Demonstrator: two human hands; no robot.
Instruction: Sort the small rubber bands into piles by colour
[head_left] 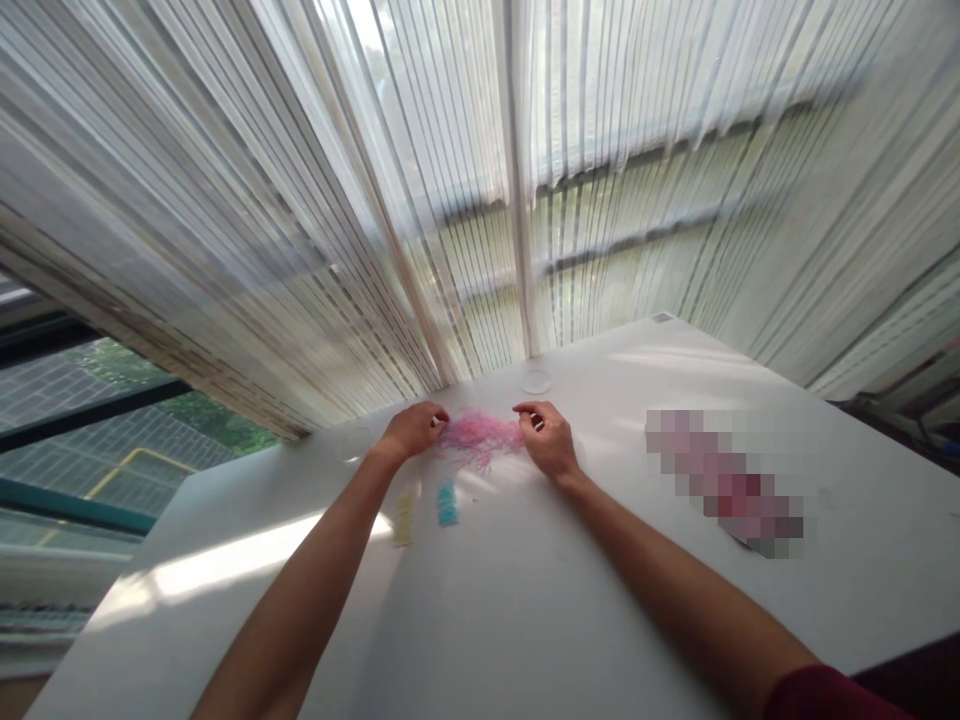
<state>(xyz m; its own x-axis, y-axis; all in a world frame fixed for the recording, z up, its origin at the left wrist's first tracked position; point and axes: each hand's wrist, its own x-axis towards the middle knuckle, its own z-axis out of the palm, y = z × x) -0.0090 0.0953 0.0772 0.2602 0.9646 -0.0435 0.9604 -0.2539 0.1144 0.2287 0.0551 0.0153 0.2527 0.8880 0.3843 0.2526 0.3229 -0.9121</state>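
Observation:
A loose, tangled heap of pink strands (480, 432) lies on the white table between my hands. My left hand (411, 430) is at its left edge, thumb and fingers closed in a pinch on the strands. At the right edge, my right hand (549, 440) is also curled into a pinch, touching the heap; what its fingertips hold is too small to make out. Nearer to me lie two small groups of short pieces, a teal one (448, 503) and a yellowish one (403, 520).
The white table (480, 620) reaches to sheer striped curtains (450, 200) at the window. A clear round lid-like disc (536, 381) sits near the back edge, with another faint clear round item (355, 444) farther left. A pixelated pinkish object (724, 485) lies to the right.

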